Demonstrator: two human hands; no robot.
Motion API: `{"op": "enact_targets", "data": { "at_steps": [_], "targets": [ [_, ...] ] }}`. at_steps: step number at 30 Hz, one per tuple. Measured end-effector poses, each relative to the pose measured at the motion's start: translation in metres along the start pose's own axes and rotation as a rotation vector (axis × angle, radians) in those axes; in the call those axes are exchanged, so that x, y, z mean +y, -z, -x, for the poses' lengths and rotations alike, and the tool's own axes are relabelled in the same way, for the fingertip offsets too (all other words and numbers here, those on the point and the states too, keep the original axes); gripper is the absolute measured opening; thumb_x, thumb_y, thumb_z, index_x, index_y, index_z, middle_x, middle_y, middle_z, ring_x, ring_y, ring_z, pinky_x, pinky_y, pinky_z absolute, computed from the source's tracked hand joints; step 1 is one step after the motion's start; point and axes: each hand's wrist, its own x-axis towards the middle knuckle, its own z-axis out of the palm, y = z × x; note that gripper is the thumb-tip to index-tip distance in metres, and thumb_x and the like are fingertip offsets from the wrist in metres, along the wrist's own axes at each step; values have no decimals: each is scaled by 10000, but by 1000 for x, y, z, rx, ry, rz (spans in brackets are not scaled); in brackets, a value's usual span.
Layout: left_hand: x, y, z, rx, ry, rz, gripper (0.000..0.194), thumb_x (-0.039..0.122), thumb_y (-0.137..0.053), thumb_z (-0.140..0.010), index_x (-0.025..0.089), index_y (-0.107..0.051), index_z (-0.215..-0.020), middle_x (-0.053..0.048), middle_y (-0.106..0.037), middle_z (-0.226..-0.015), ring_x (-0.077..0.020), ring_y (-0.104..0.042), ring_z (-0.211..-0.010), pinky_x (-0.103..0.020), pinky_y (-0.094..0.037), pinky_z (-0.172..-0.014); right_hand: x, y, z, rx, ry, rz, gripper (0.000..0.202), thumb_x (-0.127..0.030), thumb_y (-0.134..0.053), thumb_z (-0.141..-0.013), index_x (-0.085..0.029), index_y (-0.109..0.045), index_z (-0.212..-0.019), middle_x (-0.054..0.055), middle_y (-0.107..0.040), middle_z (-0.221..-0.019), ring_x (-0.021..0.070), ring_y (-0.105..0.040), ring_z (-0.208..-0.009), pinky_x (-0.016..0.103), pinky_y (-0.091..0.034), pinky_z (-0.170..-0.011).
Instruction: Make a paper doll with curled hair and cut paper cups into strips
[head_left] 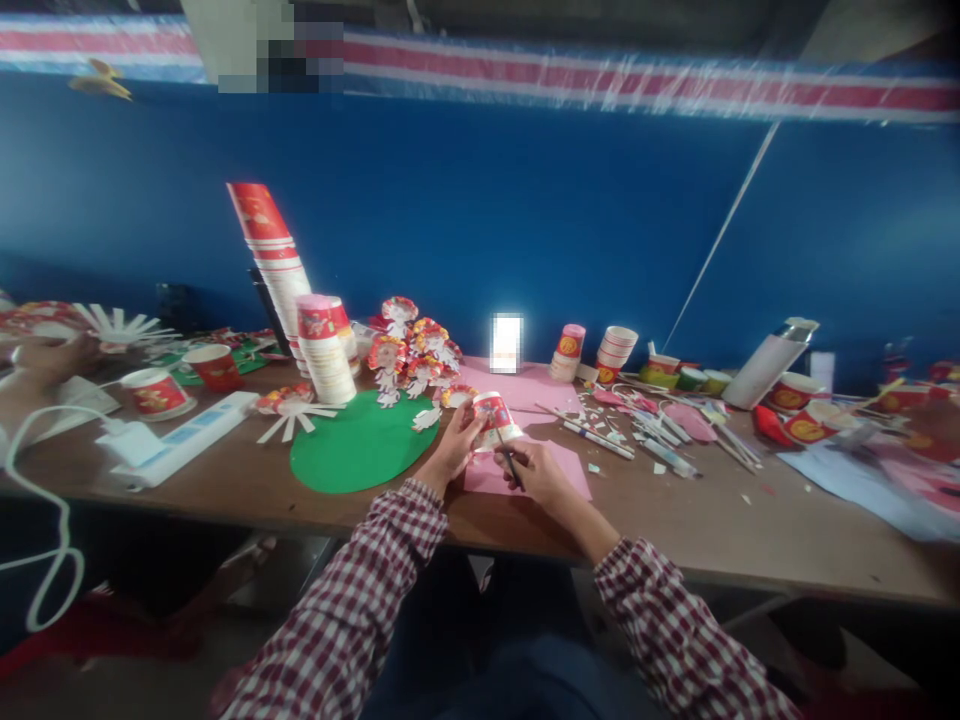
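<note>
Above the table's front edge, my left hand (pixel 457 442) is closed around a red and white printed paper cup (pixel 491 415), tilted on its side. My right hand (pixel 541 475) grips what look like black-handled scissors (pixel 513 468), their tip up against the cup's rim; the blades are hard to make out. Under both hands lie pink paper sheets (pixel 566 480). Just left of them is a green paper disc (pixel 352 450), with several cut-paper figures (pixel 420 355) piled at its back edge.
Tall paper cup stacks (pixel 281 275) stand back left, near a white power strip (pixel 199 438). Pens (pixel 600 438), scraps and pink trimmings litter the right side, beside a flask (pixel 772 365) and more cups (pixel 616 350). Another person's hand (pixel 56 360) works at the far left.
</note>
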Motion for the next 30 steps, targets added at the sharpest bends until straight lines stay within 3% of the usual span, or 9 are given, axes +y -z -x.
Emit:
{"op": "enact_targets", "data": {
  "at_steps": [10,15,20,30],
  "targets": [
    [-5,1,-3,-25,-102,-134,569,376,-729,-696,198,-503,-1187,-65,-640,-990,-166,-626,-873,-309,-504,-801,-4,-4,-4,70,8,6,255,-388,-568,-781,-145,-591,-707,-11,-539,-556,89,-512,-462,184,-406,-439],
    [-9,7,-6,30,-166,-299,602,419,-705,-711,199,-500,-1232,-67,-646,-971,-154,-624,-810,-271,-510,-725,-20,-5,1,84,-20,-8,263,-398,-573,-767,-143,-611,-713,-13,-547,-538,87,-513,-452,182,-391,-431],
    [-11,10,-5,36,-173,-323,628,425,-702,-711,211,-493,-1263,-66,-659,-959,-164,-630,-819,-261,-509,-704,-32,-2,6,86,-56,20,247,-374,-590,-747,-141,-608,-666,-9,-551,-525,81,-516,-438,173,-391,-416],
    [-11,10,-6,38,-157,-331,650,402,-703,-717,202,-472,-1290,-77,-662,-956,-185,-638,-871,-317,-512,-786,-21,5,0,25,-186,-287,439,-552,-631,-692,-117,-607,-744,-7,-571,-541,70,-526,-403,142,-294,-345]
  ]
}}
